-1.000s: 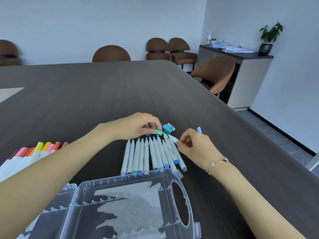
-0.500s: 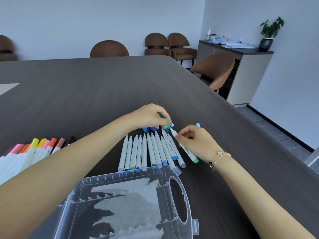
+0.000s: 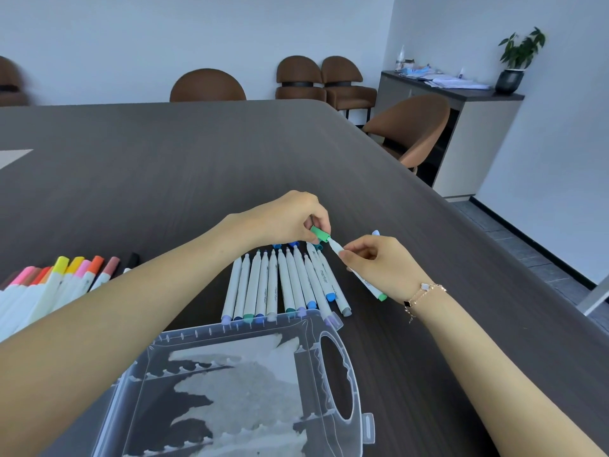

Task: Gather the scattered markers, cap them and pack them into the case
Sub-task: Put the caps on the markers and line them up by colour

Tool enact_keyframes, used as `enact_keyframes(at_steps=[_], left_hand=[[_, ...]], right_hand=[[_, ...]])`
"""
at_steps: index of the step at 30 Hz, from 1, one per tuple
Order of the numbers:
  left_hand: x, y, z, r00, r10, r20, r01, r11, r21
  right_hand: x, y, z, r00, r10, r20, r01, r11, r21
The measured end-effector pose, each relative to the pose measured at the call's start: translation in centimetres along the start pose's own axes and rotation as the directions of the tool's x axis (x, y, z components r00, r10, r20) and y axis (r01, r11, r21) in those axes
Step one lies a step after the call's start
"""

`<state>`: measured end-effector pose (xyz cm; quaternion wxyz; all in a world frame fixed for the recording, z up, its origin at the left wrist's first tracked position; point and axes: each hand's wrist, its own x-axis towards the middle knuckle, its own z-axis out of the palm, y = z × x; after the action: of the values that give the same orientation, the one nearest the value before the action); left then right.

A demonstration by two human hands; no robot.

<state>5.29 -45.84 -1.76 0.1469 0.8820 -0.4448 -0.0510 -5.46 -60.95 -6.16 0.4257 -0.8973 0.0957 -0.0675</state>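
Note:
My left hand (image 3: 290, 219) pinches a green cap (image 3: 319, 233) just above the table. My right hand (image 3: 379, 265) grips a white marker with a green end (image 3: 369, 285), and the marker's upper tip meets the cap. A row of several white markers with blue, green and purple ends (image 3: 283, 285) lies side by side below my hands. A few loose blue caps (image 3: 293, 244) sit at the top of that row. The clear plastic case (image 3: 250, 387) with a handle lies open in front of me, its rim touching the markers' lower ends.
A bunch of warm-coloured markers (image 3: 56, 285) lies at the left on the dark wooden table (image 3: 164, 166). Another pale blue marker tip (image 3: 375, 233) shows behind my right hand. The table edge runs diagonally on the right, with brown chairs (image 3: 412, 127) and a cabinet beyond.
My left hand picked a green cap from the loose caps and lifted it. My right hand raised a white marker from the row and brought its tip to the cap.

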Motion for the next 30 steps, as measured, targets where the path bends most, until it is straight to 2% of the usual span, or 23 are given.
enact_keyframes(at_steps=[4, 10, 13, 16, 22, 24, 26, 28, 30], left_hand=[[0.2, 0.7, 0.0, 1.0, 0.022, -0.009, -0.023, 0.998, -0.06], [0.6, 1.5, 0.2, 0.997, -0.058, -0.051, 0.041, 0.958, -0.285], [1.1, 1.7, 0.7, 0.973, -0.197, -0.121, 0.13, 0.9, -0.417], [1.9, 2.0, 1.7, 0.91, -0.371, -0.188, 0.199, 0.785, -0.586], [2.9, 2.8, 2.7, 0.868, -0.472, -0.151, 0.244, 0.673, -0.698], [2.9, 2.7, 2.6, 0.879, -0.459, -0.131, 0.245, 0.669, -0.702], [2.8, 2.4, 2.2, 0.906, -0.411, -0.102, 0.239, 0.696, -0.677], [2.6, 1.7, 1.3, 0.935, -0.334, -0.124, 0.225, 0.822, -0.523], [2.4, 0.7, 0.2, 0.944, -0.288, -0.163, 0.211, 0.903, -0.374]], right_hand=[[-0.1, -0.1, -0.2, 1.0, -0.008, 0.018, 0.008, 1.0, -0.024], [0.1, -0.2, 0.1, 0.999, 0.035, 0.011, -0.035, 0.999, -0.022], [0.0, -0.5, 0.1, 0.998, 0.057, -0.022, -0.056, 0.997, 0.046], [-0.2, -0.9, -0.1, 0.995, 0.074, -0.062, -0.067, 0.992, 0.111], [-0.4, -1.2, -0.5, 0.984, 0.138, -0.113, -0.117, 0.978, 0.174], [-0.4, -1.1, -0.8, 0.982, 0.151, -0.114, -0.13, 0.976, 0.175], [-0.2, -0.9, -1.0, 0.985, 0.126, -0.121, -0.121, 0.992, 0.044], [-0.2, -0.8, -1.0, 0.989, 0.114, -0.094, -0.126, 0.982, -0.139], [-0.2, -0.7, -0.7, 0.99, 0.119, -0.076, -0.133, 0.963, -0.234]])
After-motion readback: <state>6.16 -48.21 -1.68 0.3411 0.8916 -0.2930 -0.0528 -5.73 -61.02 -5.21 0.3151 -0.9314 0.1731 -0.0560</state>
